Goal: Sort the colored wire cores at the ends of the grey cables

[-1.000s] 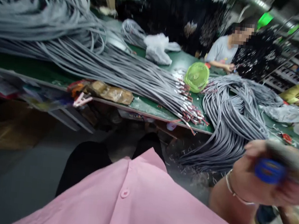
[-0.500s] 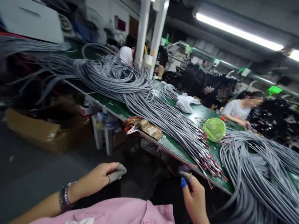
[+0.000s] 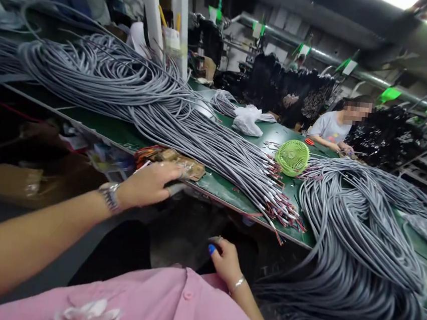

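My left hand (image 3: pixel 153 183) reaches to the near edge of the green table, beside a brown block wrapped in clear tape (image 3: pixel 188 167). Its thumb and forefinger wear grey covers and are apart, with nothing seen between them; whether they touch the block or the edge I cannot tell. Low in front of my body is my right hand (image 3: pixel 227 262), its fingers curled in, with a blue cover on the thumb and no object visible in it. Beyond the block, a long bundle of grey cables (image 3: pixel 207 144) lies across the table, its stripped red and dark wire ends (image 3: pixel 284 212) to the right.
A green round fan (image 3: pixel 292 157) stands between this bundle and another heap of grey cables (image 3: pixel 352 208), which hangs over the edge. Behind are a plastic bag (image 3: pixel 247 120), red-handled scissors (image 3: pixel 309 141) and a seated co-worker (image 3: pixel 332 128). A cardboard box (image 3: pixel 3 180) sits at left.
My left hand has moved up and forward from near my body to the table edge by the taped block. My right hand has shifted left in view. The view has turned and come nearer the table.
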